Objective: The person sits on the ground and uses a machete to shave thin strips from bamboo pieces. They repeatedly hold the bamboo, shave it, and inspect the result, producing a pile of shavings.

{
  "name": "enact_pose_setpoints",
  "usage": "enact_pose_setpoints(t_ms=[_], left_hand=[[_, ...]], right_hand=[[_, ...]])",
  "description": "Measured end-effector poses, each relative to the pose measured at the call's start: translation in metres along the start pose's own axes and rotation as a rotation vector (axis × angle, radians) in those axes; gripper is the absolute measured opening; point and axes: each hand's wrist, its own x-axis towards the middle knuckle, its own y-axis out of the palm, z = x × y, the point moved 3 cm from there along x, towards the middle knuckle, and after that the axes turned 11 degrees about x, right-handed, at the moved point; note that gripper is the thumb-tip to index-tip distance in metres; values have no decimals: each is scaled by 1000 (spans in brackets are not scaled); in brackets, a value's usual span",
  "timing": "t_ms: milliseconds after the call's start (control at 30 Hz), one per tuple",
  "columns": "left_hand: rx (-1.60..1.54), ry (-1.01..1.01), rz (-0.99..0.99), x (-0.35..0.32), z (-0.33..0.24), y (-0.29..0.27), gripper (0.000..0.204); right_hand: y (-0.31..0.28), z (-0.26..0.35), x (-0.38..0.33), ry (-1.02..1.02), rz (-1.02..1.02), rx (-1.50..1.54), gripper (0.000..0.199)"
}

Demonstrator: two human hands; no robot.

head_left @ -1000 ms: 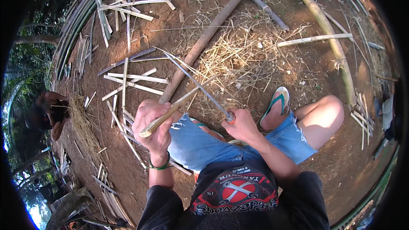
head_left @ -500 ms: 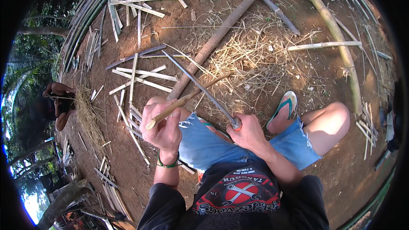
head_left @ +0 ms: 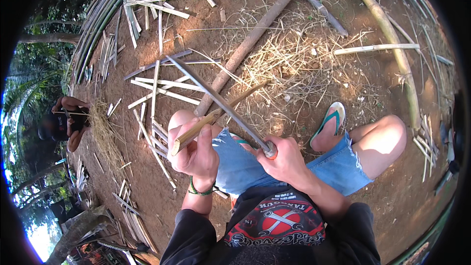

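My left hand (head_left: 197,159) is closed around a brown stick (head_left: 210,118), its cut, blunt end toward me and its thinner end pointing away to the right. My right hand (head_left: 285,161) grips the handle of a long knife (head_left: 246,128), a machete-like blade with a metal collar at the handle. The blade slants up to the far left and crosses over the stick just beyond my left fingers. Whether the edge touches the wood, I cannot tell.
A long brown pole (head_left: 260,29) lies diagonally ahead, beside a heap of shavings (head_left: 289,66). Pale split strips (head_left: 169,86) are scattered at the left. A thick yellowish bamboo pole (head_left: 387,29) curves along the right. Another person (head_left: 71,122) sits at the far left.
The knife has shifted left along the stick, so its blade crosses nearer my left hand and its tip lies farther left. Both hands keep their grips.
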Motion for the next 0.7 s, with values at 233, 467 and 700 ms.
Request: enact_pose_setpoints(t_ms=[233,467,700], left_hand=[[5,-27,2,1,7,-3,19],[-1,-17,15,-5,2,-5,19],[-17,12,31,-2,-2,-3,18]], right_hand=[[-4,-46,22,142,-70,-157,23],[-6,-33,17,135,-48,-133,20],[-17,-114,33,324,-85,-190,29]])
